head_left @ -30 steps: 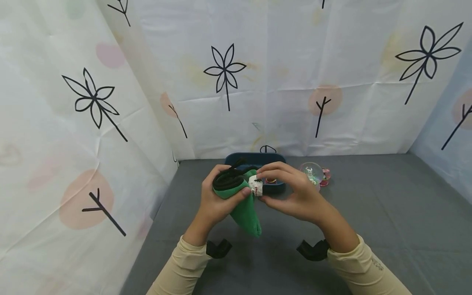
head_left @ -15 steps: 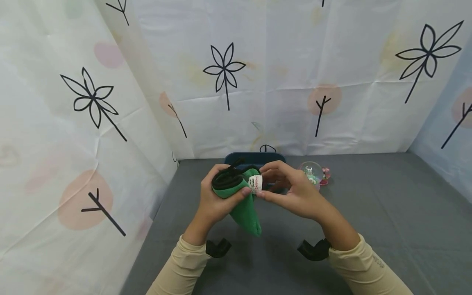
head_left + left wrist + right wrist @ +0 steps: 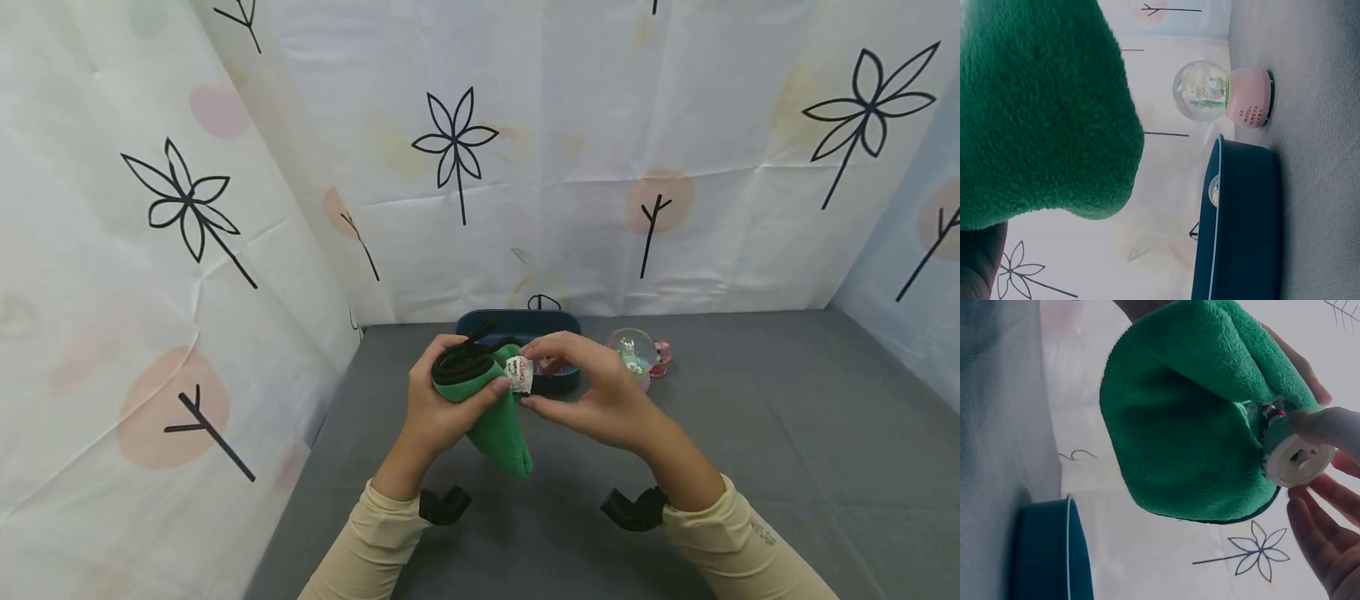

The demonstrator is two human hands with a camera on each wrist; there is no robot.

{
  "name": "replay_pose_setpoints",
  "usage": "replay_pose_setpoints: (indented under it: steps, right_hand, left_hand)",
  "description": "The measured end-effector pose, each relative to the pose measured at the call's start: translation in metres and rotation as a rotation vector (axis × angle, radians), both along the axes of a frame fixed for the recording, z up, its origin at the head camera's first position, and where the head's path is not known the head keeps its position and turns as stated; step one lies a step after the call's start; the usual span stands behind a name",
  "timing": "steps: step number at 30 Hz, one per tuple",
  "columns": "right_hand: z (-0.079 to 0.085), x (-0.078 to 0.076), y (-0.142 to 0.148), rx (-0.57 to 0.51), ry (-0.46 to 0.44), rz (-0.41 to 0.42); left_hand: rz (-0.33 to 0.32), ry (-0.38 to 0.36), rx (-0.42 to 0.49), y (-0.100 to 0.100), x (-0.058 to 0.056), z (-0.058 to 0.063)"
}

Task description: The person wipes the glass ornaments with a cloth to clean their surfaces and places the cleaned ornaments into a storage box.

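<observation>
Pinched in my right hand [image 3: 600,392] above the counter [image 3: 795,417], a small snow globe [image 3: 519,376] has turned slightly over the past half second, apparently bringing fresh glass to the green towel [image 3: 498,440] gripped in my left hand [image 3: 442,412]. Its white base [image 3: 1288,469] bears lettering; inside, something red [image 3: 1276,413].

pale cream sleeves, black pieces at the wrists

the person wears long sleeves in a soft cream-yellow. the left sleeve [image 3: 367,546] looks plain, its cloth gathered in creases near the wrist. the right sleeve [image 3: 723,537] creases likewise and bears a small greyish mark [image 3: 763,533], too blurred to read. below the bare left hand [image 3: 441,408] and right hand [image 3: 611,396], a left wrist piece [image 3: 446,506] and a right wrist piece [image 3: 634,510] show black, short and bent, with blunt ends.
</observation>
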State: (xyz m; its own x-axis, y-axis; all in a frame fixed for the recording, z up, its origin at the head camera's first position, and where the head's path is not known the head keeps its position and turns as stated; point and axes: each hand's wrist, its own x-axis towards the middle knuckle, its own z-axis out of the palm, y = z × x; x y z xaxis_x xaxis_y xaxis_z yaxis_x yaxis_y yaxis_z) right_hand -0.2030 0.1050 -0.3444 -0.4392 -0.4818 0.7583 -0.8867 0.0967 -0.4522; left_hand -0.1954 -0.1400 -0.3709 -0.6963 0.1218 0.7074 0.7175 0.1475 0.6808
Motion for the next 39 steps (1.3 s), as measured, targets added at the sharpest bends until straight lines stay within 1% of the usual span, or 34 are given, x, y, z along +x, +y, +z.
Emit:
replay_pose_setpoints:
  steps: [5,8,10,13,18,23,26,30,33,36,39]
  right_hand:
    - [-0.0006,-0.0008,0.0011,-0.016,-0.121,-0.023]
    - [-0.001,-0.0008,0.0013,-0.009,-0.143,-0.044]
    - [-0.001,-0.0005,0.0009,-0.001,-0.123,-0.052]
    - [-0.0007,-0.0005,0.001,0.001,-0.067,-0.047]
    - [-0.0009,-0.001,0.001,0.017,0.009,0.005]
    - [-0.0021,-0.0022,0.0003,0.041,0.054,0.007]
    - [-0.0023,-0.003,0.0007,0.038,0.051,-0.004]
    - [-0.0021,-0.0024,0.0014,0.045,-0.006,-0.013]
    - [-0.0012,-0.0008,0.001,0.057,-0.035,-0.039]
    - [-0.001,-0.0005,0.0005,0.052,-0.014,-0.05]
    - [-0.0011,-0.0017,0.0002,0.038,0.018,-0.021]
  left_hand:
    - [-0.035,-0.003,-0.019,-0.0012,0.0007,0.0002]
    - [-0.047,0.0,-0.022,-0.0014,0.0005,0.0011]
    - [-0.04,0.007,-0.017,-0.0013,-0.0001,0.0012]
    - [-0.023,0.013,-0.009,-0.0006,-0.0004,0.0013]
    - [0.006,0.004,-0.002,-0.0001,0.0001,0.0006]
    - [0.001,0.005,0.004,0.0,-0.0005,-0.0004]
    - [-0.007,0.027,0.003,-0.0003,-0.0011,-0.0009]
    - [-0.016,0.054,-0.008,-0.001,-0.0012,-0.0008]
    - [-0.02,0.067,-0.007,-0.0017,-0.0011,-0.0004]
    - [-0.008,0.074,0.0,-0.002,-0.0012,-0.0006]
    - [-0.001,0.072,0.01,-0.0015,-0.001,-0.0008]
